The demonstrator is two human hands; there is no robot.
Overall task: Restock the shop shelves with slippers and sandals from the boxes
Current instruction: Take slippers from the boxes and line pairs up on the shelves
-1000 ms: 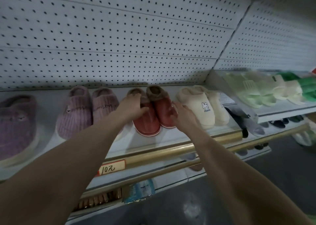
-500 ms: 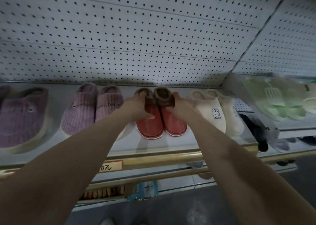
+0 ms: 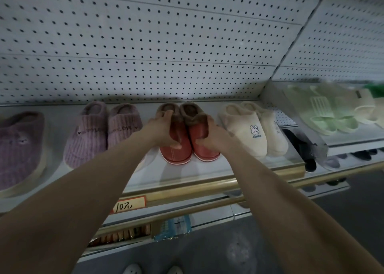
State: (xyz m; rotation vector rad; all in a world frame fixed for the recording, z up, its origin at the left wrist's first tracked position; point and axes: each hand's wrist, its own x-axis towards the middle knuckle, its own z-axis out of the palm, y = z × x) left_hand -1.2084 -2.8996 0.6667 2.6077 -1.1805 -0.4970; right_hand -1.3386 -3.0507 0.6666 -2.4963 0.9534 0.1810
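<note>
A pair of red slippers with brown fur lining stands side by side on the white shelf [image 3: 187,174], toes toward me. My left hand [image 3: 161,131] grips the left red slipper [image 3: 176,151] from its left side, thumb across the upper. My right hand [image 3: 214,135] grips the right red slipper [image 3: 204,151] from its right side, fingers curled over the fur collar.
Purple knit slippers [image 3: 99,132] sit to the left, another purple slipper [image 3: 18,147] at far left, cream rabbit slippers [image 3: 252,132] to the right. Green sandals [image 3: 324,113] lie on the adjoining shelf. A gold rail [image 3: 197,187] with a price tag [image 3: 128,205] fronts the shelf; pegboard behind.
Both hands closed in on the red pair and pressed the two slippers together, straightening them on the shelf. The view shifted slightly left.
</note>
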